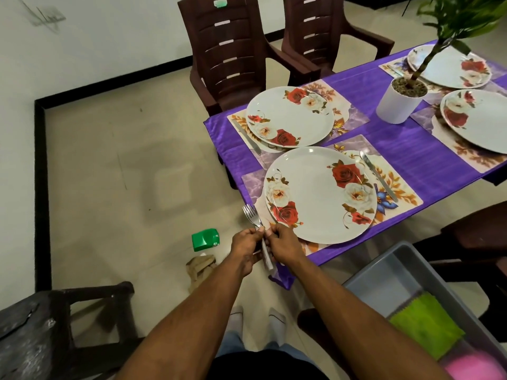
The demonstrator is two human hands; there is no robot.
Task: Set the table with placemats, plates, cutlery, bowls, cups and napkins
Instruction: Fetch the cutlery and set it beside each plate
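While both hands grip the forks [253, 216] off the table's near corner, left hand [245, 246] steadies, right hand [282, 244] pinches one loose (bound, likely, for the plate's [318, 194] bare side)

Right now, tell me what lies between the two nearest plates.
In the head view, between the near plate and the far plate lie only placemat edges and a strip of purple tablecloth; no cutlery lies there.
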